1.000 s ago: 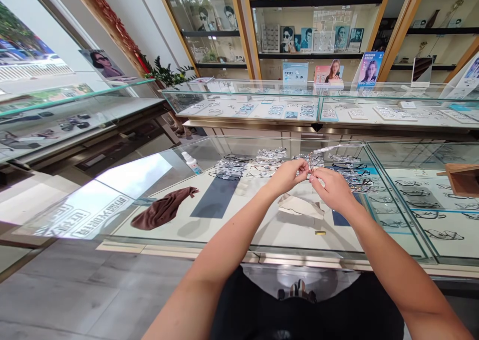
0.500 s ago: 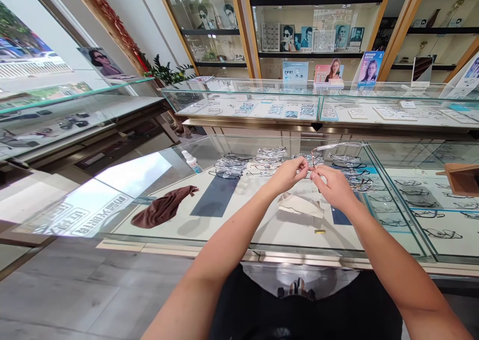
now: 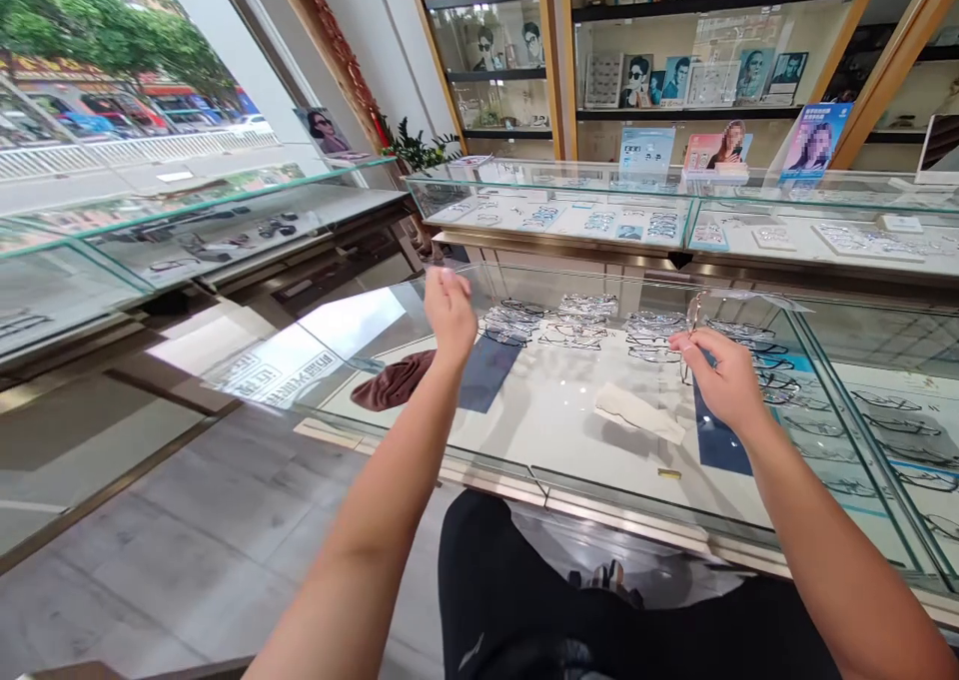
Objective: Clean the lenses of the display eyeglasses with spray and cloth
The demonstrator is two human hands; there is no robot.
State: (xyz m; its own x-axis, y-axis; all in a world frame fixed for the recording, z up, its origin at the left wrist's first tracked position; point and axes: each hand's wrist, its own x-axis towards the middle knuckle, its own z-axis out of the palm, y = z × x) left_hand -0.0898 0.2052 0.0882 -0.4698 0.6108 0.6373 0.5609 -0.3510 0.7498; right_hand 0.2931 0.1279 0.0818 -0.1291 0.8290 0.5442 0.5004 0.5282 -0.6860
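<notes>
My right hand (image 3: 717,368) pinches a pair of eyeglasses (image 3: 696,313) between thumb and fingers, held upright above the glass counter. My left hand (image 3: 450,313) is raised over the counter's far left part, fingers curled; it covers the spot where a small white spray bottle stood, and whatever it grips is hidden. Just below that hand, partly behind my forearm, lies a brown cloth (image 3: 391,382). A cream cloth (image 3: 636,412) rests on the glass between my arms. Several eyeglass frames (image 3: 584,321) are laid out in rows beyond it.
The glass counter (image 3: 524,438) has a front edge close to my legs. A small yellow piece (image 3: 669,473) is near that edge. Another display case (image 3: 554,216) runs along the back, and a third case (image 3: 247,226) stands at the left by the window.
My left hand has left the eyeglasses and moved left to where the spray bottle stood. My right hand still holds the eyeglasses. The view has turned left.
</notes>
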